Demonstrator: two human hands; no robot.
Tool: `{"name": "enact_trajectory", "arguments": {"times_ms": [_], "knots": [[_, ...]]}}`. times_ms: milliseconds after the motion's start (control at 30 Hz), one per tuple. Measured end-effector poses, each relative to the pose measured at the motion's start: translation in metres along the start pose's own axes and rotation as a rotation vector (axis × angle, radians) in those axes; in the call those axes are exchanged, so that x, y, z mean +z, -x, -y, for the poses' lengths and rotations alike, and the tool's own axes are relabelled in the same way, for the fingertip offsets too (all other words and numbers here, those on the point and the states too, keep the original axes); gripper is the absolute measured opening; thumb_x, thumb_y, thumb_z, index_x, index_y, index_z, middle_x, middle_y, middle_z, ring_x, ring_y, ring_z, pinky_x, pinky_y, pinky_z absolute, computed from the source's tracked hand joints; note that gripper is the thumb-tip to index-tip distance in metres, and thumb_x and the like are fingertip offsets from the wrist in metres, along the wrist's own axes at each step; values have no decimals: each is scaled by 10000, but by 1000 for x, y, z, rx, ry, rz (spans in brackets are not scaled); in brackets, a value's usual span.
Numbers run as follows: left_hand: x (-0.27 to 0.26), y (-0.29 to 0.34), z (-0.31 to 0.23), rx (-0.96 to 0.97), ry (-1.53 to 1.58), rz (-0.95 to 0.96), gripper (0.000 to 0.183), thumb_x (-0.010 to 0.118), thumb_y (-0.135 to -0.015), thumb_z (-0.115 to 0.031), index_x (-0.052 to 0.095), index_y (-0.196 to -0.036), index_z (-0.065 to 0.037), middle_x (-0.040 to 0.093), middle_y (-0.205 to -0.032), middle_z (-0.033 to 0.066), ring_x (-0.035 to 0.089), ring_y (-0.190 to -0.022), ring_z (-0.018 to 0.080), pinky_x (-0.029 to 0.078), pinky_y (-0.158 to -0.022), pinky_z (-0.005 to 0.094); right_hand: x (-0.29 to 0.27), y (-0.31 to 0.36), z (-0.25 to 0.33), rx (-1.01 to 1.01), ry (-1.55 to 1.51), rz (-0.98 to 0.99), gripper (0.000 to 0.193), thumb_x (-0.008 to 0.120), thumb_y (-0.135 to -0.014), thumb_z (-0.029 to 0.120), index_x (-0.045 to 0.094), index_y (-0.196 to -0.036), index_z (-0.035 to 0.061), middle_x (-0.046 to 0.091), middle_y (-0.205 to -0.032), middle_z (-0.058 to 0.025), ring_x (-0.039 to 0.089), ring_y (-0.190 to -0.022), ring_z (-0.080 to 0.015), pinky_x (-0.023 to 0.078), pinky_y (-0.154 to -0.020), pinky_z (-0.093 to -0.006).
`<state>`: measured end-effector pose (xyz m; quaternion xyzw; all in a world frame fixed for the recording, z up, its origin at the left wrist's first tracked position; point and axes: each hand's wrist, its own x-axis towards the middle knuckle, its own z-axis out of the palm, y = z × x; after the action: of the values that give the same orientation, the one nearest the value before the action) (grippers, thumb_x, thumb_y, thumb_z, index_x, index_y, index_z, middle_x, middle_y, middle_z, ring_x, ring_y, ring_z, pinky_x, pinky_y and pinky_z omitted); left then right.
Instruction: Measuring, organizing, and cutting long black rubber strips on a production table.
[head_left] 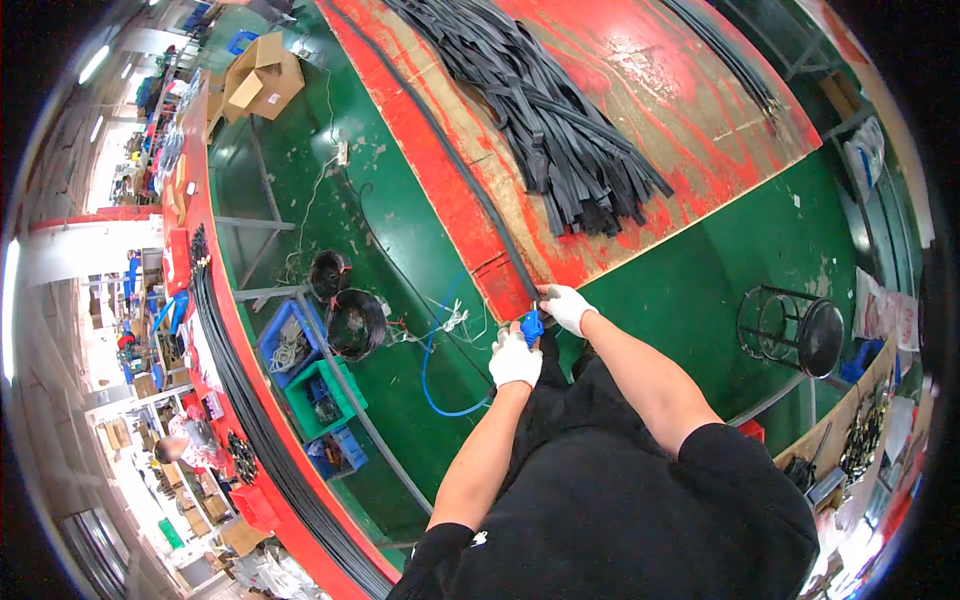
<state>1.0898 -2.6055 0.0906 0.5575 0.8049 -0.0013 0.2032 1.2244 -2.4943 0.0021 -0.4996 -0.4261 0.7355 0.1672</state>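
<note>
My left hand (516, 358), in a white glove, is closed around a blue air blow gun (531, 325) at the near corner of the red table. A thin blue hose (427, 372) loops in the air or over the floor beside that hand. The gun's tip meets the end of a long black tube or sleeve (470, 180) lying along the table's left edge. My right hand (566, 308), also gloved in white, is closed at that end; its fingertips are partly hidden, but they seem to pinch the black sleeve.
A big bundle of flat black sleeves (560, 130) covers the middle of the red table (660, 190). Left stand a second red bench (225, 330) with long black tubes, crates (322, 400) and black coils (355, 325). A round stool (820, 338) is at right.
</note>
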Motion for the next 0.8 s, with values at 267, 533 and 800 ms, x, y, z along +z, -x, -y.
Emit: {"name": "enact_trajectory", "arguments": {"times_ms": [267, 533, 800], "knots": [[-9, -11, -8, -74, -47, 54, 481, 711, -948, -404, 617, -1323, -119, 634, -1329, 229, 668, -1173, 459, 575, -944, 551, 7, 0, 1, -16, 34, -7, 512, 613, -1026, -3, 534, -1530, -39, 700, -1367, -172, 648, -1233, -235, 493, -1069, -347], [-13, 0, -10, -23, -49, 52, 580, 744, -887, -345, 583, -1403, -137, 598, -1405, 241, 648, -1204, 475, 595, -951, 542, 4, -9, -12, 1, -83, -17, 518, 621, -995, -3, 559, -1508, -43, 712, -1340, -166, 662, -1219, -238, 504, -1068, -352], [-8, -9, -11, -33, -53, -1, 472, 723, -926, -394, 595, -1276, -104, 631, -1292, 234, 652, -1176, 475, 574, -941, 561, 7, -9, -14, 9, -91, -10, 500, 617, -1002, 7, 573, -1498, -33, 720, -1328, -162, 673, -1196, -230, 516, -1049, -349]]}}
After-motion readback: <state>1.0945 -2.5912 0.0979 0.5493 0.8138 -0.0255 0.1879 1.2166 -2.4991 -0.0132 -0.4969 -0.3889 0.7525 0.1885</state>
